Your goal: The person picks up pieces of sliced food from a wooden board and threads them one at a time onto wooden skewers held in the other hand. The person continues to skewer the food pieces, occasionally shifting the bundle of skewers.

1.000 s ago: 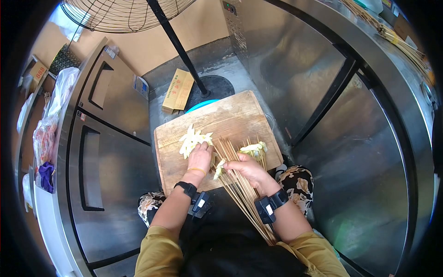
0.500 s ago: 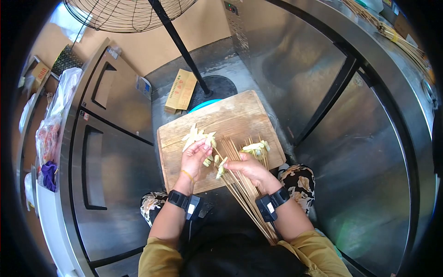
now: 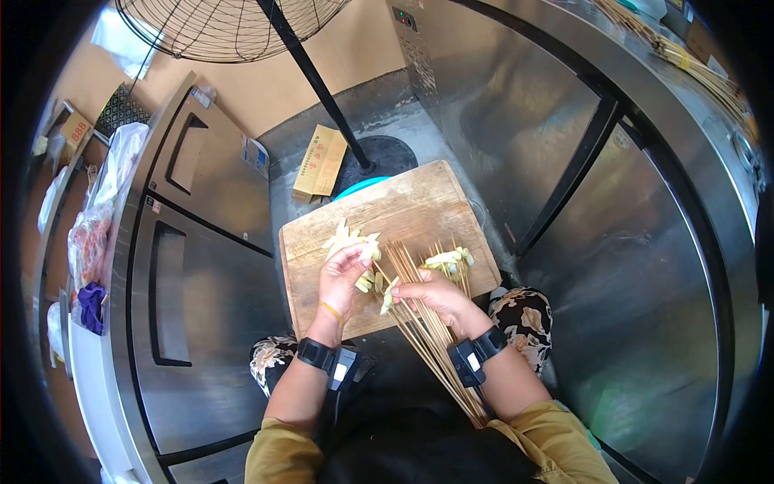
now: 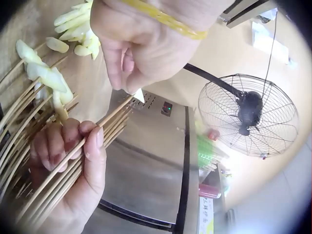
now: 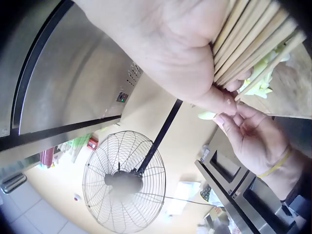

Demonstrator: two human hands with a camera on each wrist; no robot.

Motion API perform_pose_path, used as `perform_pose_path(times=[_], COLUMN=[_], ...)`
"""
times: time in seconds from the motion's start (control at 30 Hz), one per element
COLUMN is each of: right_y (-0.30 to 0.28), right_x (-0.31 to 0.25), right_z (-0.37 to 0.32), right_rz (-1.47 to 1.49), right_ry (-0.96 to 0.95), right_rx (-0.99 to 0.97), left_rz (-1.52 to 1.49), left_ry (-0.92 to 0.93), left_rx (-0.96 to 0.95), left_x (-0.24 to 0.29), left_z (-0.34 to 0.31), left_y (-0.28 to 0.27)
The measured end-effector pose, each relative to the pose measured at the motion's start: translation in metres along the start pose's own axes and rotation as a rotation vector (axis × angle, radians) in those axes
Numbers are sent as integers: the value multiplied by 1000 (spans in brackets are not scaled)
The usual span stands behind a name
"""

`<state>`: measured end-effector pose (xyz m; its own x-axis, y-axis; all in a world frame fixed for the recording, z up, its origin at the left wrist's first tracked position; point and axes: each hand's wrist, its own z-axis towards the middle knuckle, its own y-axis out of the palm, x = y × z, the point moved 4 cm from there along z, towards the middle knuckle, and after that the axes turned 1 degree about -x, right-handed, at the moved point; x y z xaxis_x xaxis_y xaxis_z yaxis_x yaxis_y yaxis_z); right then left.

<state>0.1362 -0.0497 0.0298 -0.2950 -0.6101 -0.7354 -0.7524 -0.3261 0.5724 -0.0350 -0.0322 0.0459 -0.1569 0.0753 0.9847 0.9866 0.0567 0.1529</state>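
Observation:
My left hand (image 3: 337, 284) pinches a pale, whitish-green vegetable slice (image 4: 139, 95) between thumb and fingertips, right at the tip of one bamboo skewer. A bundle of bamboo skewers (image 3: 429, 343) lies across my right hand (image 3: 443, 302), whose fingers and thumb curl round it. Close to the right thumb, a threaded slice (image 3: 389, 297) shows on a skewer. Left of the bundle, a heap of loose slices (image 3: 343, 236) lies on the wooden cutting board (image 3: 403, 198). Skewers with threaded slices (image 3: 451, 258) rest at the board's right side.
Steel cabinets (image 3: 205, 274) stand at the left, and a large steel refrigerator (image 3: 500, 105) at the right. Behind the board are a cardboard box (image 3: 319, 165) and a stand fan's black base (image 3: 383, 155). More skewers (image 3: 693, 64) lie on the right-hand counter.
My left hand has lifted off the heap with a slice and come to a skewer's tip. The right hand keeps its grip on the bundle, almost unmoved.

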Motion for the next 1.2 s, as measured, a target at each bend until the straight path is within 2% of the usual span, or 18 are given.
perform_pose_path(times=[0.1,0.47,0.6,0.7,0.8,0.9,1.03,1.13,1.2], right_y=[1,0,-8,-8,-5,-6,-10,-4,-3], right_x=[-1,-2,6,7,2,5,3,-10,-9], right_z=[0,-2,5,3,1,3,2,-9,-9], right_rz=[-2,20,-15,-10,-49,-20,-183,-89,64], right_ry=[-4,-18,-47,-30,-55,-49,-111,-148,-92], right_rx=[-67,-31,-44,-15,-16,16,129,95,12], left_rz=[100,282,283,367,363,459,414,499,380], left_ry=[31,136,79,97,73,86,98,127,155], left_rx=[10,-74,-91,-71,-154,-116,-69,-66,-78], left_x=[4,11,-1,6,2,9,-8,-24,-27], left_z=[-1,-12,-29,-32,-40,-43,-40,-35,-32], left_y=[0,10,22,26,31,37,32,21,17])
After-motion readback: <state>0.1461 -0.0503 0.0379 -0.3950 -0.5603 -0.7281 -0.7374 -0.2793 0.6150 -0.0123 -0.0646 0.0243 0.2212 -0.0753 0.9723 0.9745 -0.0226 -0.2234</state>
